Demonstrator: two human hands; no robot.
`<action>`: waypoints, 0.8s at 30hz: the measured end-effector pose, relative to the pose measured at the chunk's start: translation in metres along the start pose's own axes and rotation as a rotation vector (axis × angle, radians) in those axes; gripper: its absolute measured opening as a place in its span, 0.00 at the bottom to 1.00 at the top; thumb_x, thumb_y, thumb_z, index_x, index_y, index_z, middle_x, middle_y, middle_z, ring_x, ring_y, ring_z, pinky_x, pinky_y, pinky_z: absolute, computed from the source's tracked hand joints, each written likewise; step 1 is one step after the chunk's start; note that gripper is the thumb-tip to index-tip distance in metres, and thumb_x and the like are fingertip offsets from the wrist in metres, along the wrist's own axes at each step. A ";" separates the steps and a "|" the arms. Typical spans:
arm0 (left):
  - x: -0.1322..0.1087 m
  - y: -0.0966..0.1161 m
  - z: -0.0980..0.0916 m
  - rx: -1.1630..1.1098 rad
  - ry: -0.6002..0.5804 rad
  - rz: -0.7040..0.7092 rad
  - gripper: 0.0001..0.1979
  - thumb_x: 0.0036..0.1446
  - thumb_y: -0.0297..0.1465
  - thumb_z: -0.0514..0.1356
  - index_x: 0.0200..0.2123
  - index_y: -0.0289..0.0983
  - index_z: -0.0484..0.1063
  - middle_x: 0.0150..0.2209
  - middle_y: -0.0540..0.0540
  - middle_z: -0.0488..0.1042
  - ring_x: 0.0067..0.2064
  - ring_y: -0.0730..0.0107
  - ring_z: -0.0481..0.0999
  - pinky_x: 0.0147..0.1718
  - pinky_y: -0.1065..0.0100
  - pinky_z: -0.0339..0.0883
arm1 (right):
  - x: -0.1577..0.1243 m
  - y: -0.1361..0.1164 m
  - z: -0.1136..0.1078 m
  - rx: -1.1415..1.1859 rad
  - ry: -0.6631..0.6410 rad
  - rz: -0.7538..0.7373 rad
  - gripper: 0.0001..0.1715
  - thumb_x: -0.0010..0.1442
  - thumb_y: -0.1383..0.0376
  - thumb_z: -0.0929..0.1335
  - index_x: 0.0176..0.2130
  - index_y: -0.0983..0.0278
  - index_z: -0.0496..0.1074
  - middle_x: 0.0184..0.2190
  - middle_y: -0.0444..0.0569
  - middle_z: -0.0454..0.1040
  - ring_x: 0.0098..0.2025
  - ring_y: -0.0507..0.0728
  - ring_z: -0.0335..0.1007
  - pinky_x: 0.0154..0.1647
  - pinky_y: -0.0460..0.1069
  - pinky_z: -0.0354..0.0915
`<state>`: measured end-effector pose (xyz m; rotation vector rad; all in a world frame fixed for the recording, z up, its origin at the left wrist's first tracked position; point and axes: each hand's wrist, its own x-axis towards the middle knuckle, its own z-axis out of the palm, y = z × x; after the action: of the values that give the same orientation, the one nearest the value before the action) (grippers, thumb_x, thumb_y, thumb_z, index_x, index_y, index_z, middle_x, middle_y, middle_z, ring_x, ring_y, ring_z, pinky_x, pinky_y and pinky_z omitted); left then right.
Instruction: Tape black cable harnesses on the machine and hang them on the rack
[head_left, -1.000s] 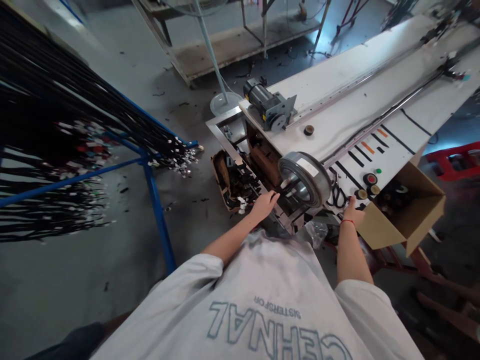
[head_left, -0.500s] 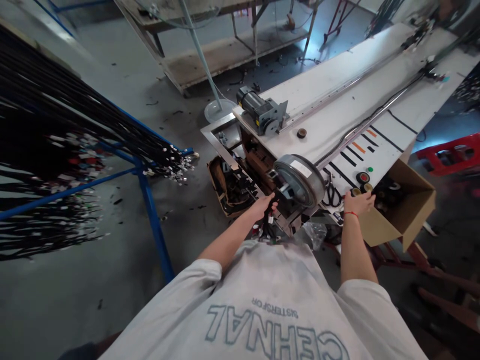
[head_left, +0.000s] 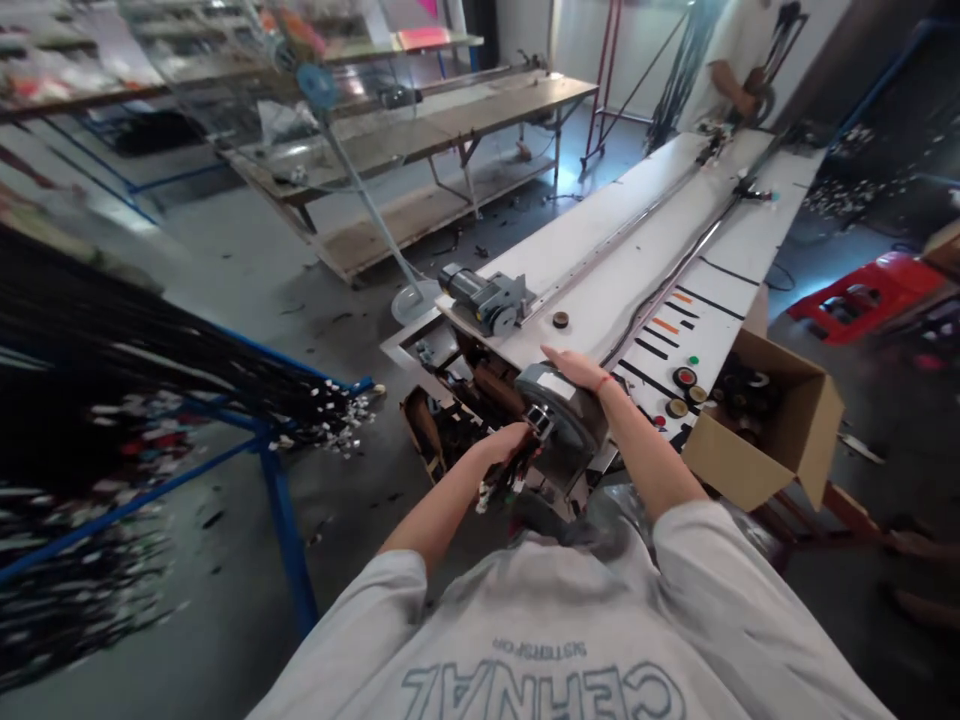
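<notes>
My left hand [head_left: 504, 445] is closed around a wire harness [head_left: 491, 490] whose white connectors hang below the fingers. Its fingertips are close to the metal hub [head_left: 538, 420] of a large grey wheel [head_left: 562, 405] at the bench's near end. Across the top of that wheel lies my right hand [head_left: 576, 368], flat with fingers stretched out, holding nothing. Whether the harness is fixed in the hub cannot be made out.
On the white bench [head_left: 600, 250] sit a motor [head_left: 480, 295], a tape roll [head_left: 560, 320] and more rolls [head_left: 676, 408] at the right edge. A cardboard box [head_left: 795, 430] stands right. Black cables hang on a blue rack [head_left: 285, 530] at left. Another person [head_left: 739, 70] is at the far end.
My right hand has left the tape rolls at the bench edge and moved left onto the wheel's top. My left hand stays by the hub with the harness. The view has tilted up.
</notes>
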<state>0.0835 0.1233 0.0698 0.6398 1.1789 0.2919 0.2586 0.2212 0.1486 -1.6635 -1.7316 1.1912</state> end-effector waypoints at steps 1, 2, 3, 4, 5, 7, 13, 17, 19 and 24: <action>0.000 0.003 0.001 0.058 -0.020 0.019 0.19 0.60 0.43 0.56 0.27 0.34 0.71 0.21 0.49 0.72 0.22 0.72 0.70 0.25 0.72 0.65 | -0.019 0.017 -0.004 0.001 0.004 0.002 0.33 0.64 0.43 0.62 0.28 0.67 0.74 0.24 0.45 0.73 0.35 0.54 0.70 0.50 0.50 0.66; -0.001 0.006 0.003 0.148 -0.038 0.056 0.19 0.58 0.45 0.58 0.27 0.34 0.71 0.21 0.50 0.72 0.22 0.71 0.70 0.25 0.71 0.65 | -0.039 0.035 -0.006 0.003 0.021 0.005 0.32 0.67 0.45 0.57 0.30 0.65 0.74 0.27 0.45 0.74 0.38 0.55 0.70 0.49 0.49 0.66; -0.002 0.007 0.004 0.270 -0.046 0.115 0.19 0.56 0.46 0.60 0.27 0.35 0.71 0.22 0.50 0.72 0.24 0.70 0.71 0.26 0.71 0.65 | -0.058 0.053 -0.007 -0.018 0.103 0.051 0.32 0.69 0.48 0.54 0.29 0.63 0.73 0.28 0.46 0.74 0.39 0.57 0.71 0.48 0.50 0.67; -0.005 0.009 0.005 0.424 -0.034 0.192 0.18 0.54 0.46 0.62 0.28 0.35 0.71 0.22 0.50 0.73 0.25 0.68 0.73 0.28 0.70 0.65 | -0.077 0.071 -0.007 -0.044 0.170 0.100 0.31 0.69 0.51 0.53 0.29 0.62 0.72 0.29 0.48 0.75 0.41 0.60 0.71 0.48 0.51 0.67; -0.008 0.011 0.006 0.597 0.010 0.278 0.16 0.52 0.44 0.64 0.28 0.36 0.71 0.22 0.50 0.73 0.26 0.66 0.74 0.29 0.70 0.64 | -0.092 0.086 -0.006 -0.068 0.233 0.136 0.27 0.68 0.53 0.54 0.30 0.62 0.72 0.31 0.51 0.75 0.45 0.63 0.70 0.50 0.54 0.66; -0.018 0.018 0.006 0.910 0.172 0.424 0.12 0.50 0.40 0.66 0.28 0.37 0.71 0.21 0.49 0.73 0.29 0.61 0.75 0.31 0.69 0.64 | -0.114 0.111 -0.005 -0.153 0.373 0.232 0.13 0.62 0.59 0.62 0.36 0.64 0.72 0.39 0.58 0.74 0.53 0.68 0.67 0.55 0.58 0.63; -0.060 0.056 -0.022 1.151 0.442 0.581 0.06 0.55 0.36 0.64 0.33 0.40 0.76 0.33 0.43 0.79 0.37 0.57 0.78 0.33 0.69 0.63 | -0.157 0.128 -0.031 -0.011 0.165 0.516 0.13 0.49 0.64 0.71 0.36 0.67 0.71 0.36 0.59 0.74 0.44 0.68 0.73 0.47 0.59 0.67; -0.068 0.060 -0.030 1.157 0.508 0.581 0.06 0.58 0.34 0.62 0.36 0.40 0.78 0.37 0.43 0.78 0.40 0.58 0.77 0.36 0.69 0.65 | -0.200 0.090 -0.014 0.549 -0.334 0.064 0.26 0.51 0.48 0.73 0.41 0.63 0.72 0.40 0.55 0.75 0.45 0.64 0.72 0.49 0.58 0.68; -0.067 0.057 -0.027 1.157 0.523 0.591 0.07 0.59 0.34 0.61 0.39 0.39 0.78 0.39 0.42 0.78 0.41 0.59 0.76 0.39 0.69 0.65 | -0.202 0.061 0.017 0.809 -0.666 0.002 0.35 0.53 0.36 0.67 0.43 0.63 0.73 0.43 0.57 0.75 0.47 0.64 0.73 0.51 0.58 0.67; -0.073 0.056 -0.020 1.178 0.480 0.600 0.12 0.62 0.33 0.60 0.48 0.39 0.75 0.40 0.41 0.78 0.41 0.59 0.77 0.40 0.69 0.67 | -0.156 0.017 0.092 0.912 -0.908 0.288 0.47 0.48 0.24 0.55 0.28 0.63 0.66 0.28 0.55 0.75 0.29 0.58 0.74 0.27 0.49 0.68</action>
<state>0.0437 0.1351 0.1551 2.0580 1.5538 0.2324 0.2199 0.0452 0.1237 -0.8286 -0.9659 2.6220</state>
